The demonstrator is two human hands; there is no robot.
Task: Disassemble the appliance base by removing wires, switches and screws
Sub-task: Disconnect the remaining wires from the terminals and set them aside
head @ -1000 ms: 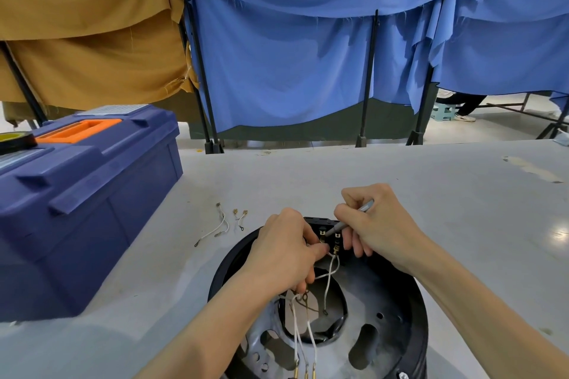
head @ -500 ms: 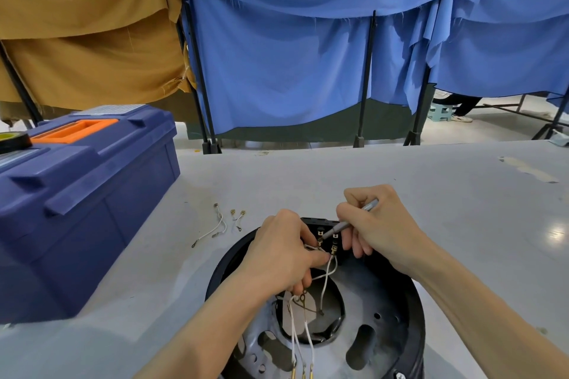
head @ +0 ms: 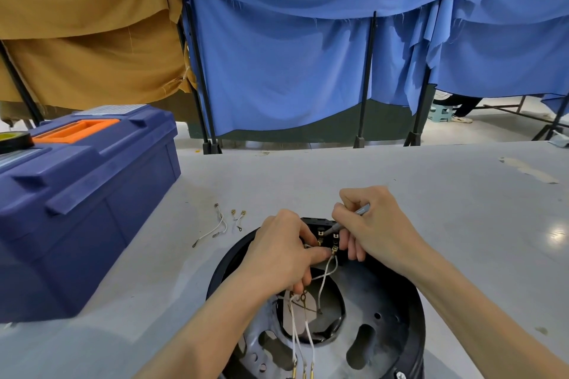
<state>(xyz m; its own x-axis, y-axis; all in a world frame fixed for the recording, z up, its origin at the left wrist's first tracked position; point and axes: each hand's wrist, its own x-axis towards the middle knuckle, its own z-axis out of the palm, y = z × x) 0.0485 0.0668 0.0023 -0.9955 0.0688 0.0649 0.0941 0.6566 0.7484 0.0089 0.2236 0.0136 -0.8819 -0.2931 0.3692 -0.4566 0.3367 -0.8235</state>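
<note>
The round black appliance base [head: 388,304] sits at the lower centre of the frame on the grey table [head: 431,188], with its switch block [head: 320,222] on the far rim. The left hand [head: 277,252] curls around white wires [head: 327,273], its forefinger tip against a brass terminal. The right hand [head: 378,228], fingers bunched, pinches a slim grey tool [head: 358,212] whose tip meets the block. Any print on the blue toolbox [head: 92,194] at left is too small to read.

Person, partial: two limbs showed. One bare left hand [head: 277,252] and one bare right hand [head: 378,231], each with slim fingers. One bare left forearm [head: 197,335] and one bare right forearm [head: 480,298], uncovered to the view's lower edge.
</note>
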